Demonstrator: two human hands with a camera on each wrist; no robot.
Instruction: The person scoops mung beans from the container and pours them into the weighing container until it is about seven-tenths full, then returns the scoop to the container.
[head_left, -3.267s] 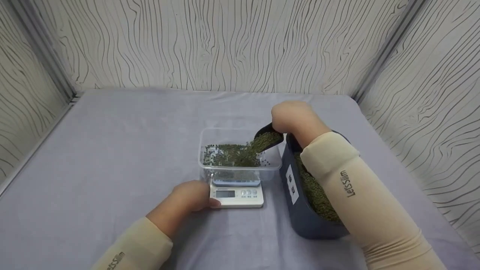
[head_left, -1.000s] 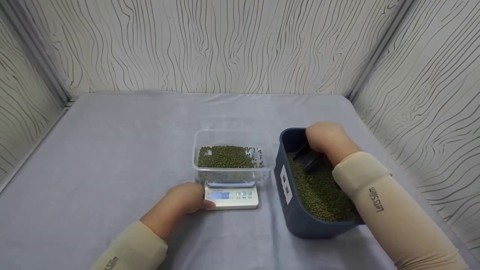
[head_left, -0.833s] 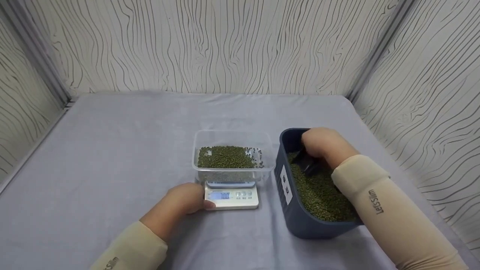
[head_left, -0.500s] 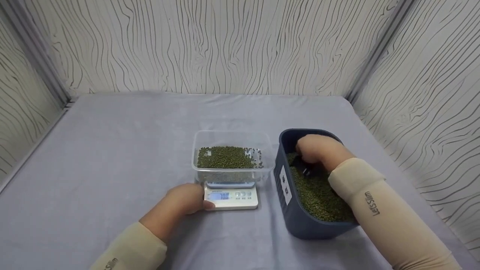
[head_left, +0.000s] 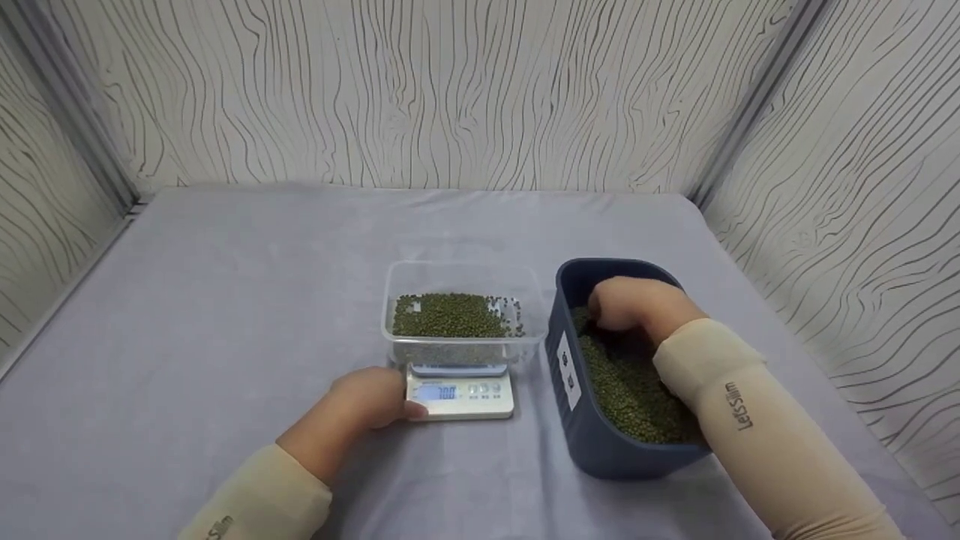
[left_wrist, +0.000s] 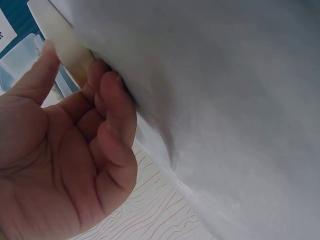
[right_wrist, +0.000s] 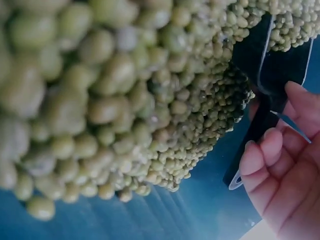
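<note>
My left hand grips the left edge of a white kitchen scale, whose lit display seems to read 70.0. In the left wrist view, the thumb lies on top of the scale with curled fingers at its side. On the scale stands a clear plastic box with green mung beans over its bottom. My right hand is down inside a dark blue bin of mung beans. There it holds a black scoop by the handle, its bowl among the beans; the head view hides the scoop.
A white label is stuck on the bin's left side. Bin and box stand close together on a pale lilac tablecloth. Patterned panels rise behind the table and at both sides.
Earlier the right hand poured beans from the scoop into the clear box. It has since moved into the bin and sunk lower, scoop going down into the beans. The left hand has stayed.
</note>
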